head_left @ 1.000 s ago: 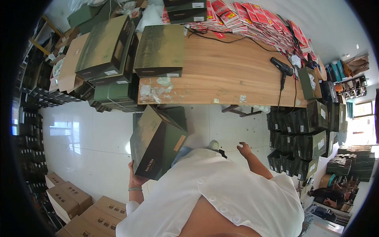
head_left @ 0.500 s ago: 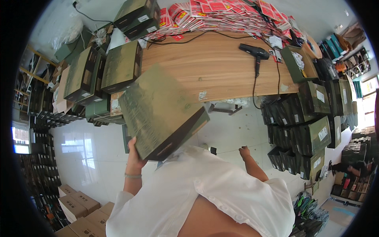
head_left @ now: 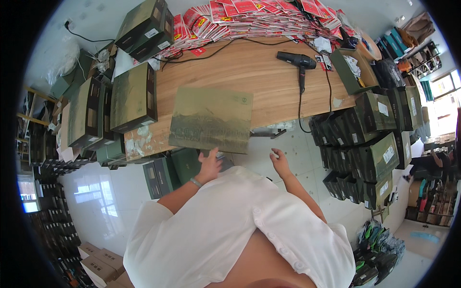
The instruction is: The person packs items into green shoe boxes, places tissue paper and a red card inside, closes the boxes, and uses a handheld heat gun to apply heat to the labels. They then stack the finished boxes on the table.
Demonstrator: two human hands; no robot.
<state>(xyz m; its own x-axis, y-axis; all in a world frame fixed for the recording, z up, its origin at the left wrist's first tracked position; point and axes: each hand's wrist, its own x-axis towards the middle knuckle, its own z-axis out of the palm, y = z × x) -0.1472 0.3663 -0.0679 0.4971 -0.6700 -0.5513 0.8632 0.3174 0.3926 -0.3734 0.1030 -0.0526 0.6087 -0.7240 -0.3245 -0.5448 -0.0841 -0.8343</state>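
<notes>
An olive-green shoe box [head_left: 211,117] with a dark printed band rests at the front edge of the wooden table [head_left: 269,91], its near side jutting a little past the edge. Just below that near side is my left hand [head_left: 210,166], fingers apart and one fingertip close to the box; I cannot tell if it touches. My right hand [head_left: 280,163] hovers over the floor to the right of the box, fingers loosely bent and apart, holding nothing.
More green shoe boxes [head_left: 134,98] stand on the table's left side, others [head_left: 379,153] are stacked at right. A black hair dryer [head_left: 297,60] with a cord lies at the table's right. Red printed packets [head_left: 249,21] pile along the back. An open box [head_left: 353,72] sits nearby.
The shoe box has gone from a tilted hold in my left hand to lying on the table's front edge. My left hand has let go, and my right hand has moved up and left.
</notes>
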